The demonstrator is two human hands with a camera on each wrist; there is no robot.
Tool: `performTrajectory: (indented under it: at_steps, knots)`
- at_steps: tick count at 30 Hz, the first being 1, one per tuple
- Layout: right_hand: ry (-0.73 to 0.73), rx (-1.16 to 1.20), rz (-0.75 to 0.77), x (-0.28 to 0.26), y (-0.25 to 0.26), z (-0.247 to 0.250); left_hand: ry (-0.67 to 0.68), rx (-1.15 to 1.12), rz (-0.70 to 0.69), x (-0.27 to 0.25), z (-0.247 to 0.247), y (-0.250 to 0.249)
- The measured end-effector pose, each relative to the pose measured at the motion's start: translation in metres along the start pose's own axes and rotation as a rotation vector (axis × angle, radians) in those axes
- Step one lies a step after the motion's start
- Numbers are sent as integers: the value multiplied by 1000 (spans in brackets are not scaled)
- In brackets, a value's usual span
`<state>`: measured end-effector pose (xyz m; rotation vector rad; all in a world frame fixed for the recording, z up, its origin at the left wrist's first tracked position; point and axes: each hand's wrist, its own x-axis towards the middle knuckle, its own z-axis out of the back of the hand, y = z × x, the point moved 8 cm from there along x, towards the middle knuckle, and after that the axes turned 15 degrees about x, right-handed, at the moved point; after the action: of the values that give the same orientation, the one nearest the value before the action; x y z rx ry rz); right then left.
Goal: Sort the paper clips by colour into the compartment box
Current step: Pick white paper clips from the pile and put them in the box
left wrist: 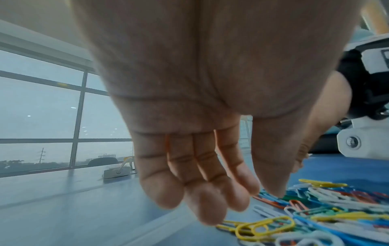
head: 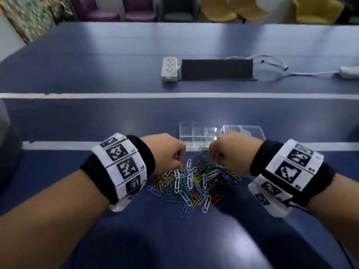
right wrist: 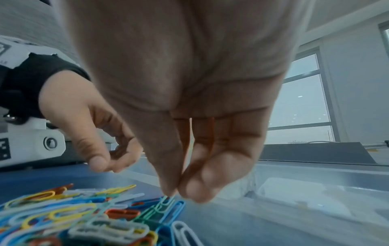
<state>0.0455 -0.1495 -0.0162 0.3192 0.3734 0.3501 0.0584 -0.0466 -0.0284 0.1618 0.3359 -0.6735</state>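
A heap of mixed-colour paper clips (head: 194, 183) lies on the blue table, just in front of the clear compartment box (head: 200, 134). My right hand (right wrist: 176, 191) hangs over the heap's far edge, thumb and forefinger pinching the end of a pale green paper clip (right wrist: 166, 203) that still touches the heap. My left hand (left wrist: 263, 191) hovers over the heap's left side with relaxed fingers and holds nothing; its thumb tip touches the clips. In the head view both hands (head: 179, 162) (head: 213, 160) hide their fingertips and part of the box's front.
The box's clear lid (head: 244, 131) lies to the right of the box. Farther back sit a white power strip (head: 170, 69), a black panel (head: 216, 69) and a white cable (head: 272, 68). Chairs line the far edge of the table.
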Motion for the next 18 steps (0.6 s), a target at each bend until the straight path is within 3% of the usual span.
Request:
performTrajectory:
  at_steps: [6, 11, 18]
  knots:
    - [-3, 49, 50, -3, -1, 6, -57, 45, -79, 17, 7, -17]
    - [112, 19, 108, -9, 11, -15, 33, 164, -128, 25, 2, -28]
    - [101, -42, 83, -11, 11, -22, 38, 190, -108, 24, -5, -29]
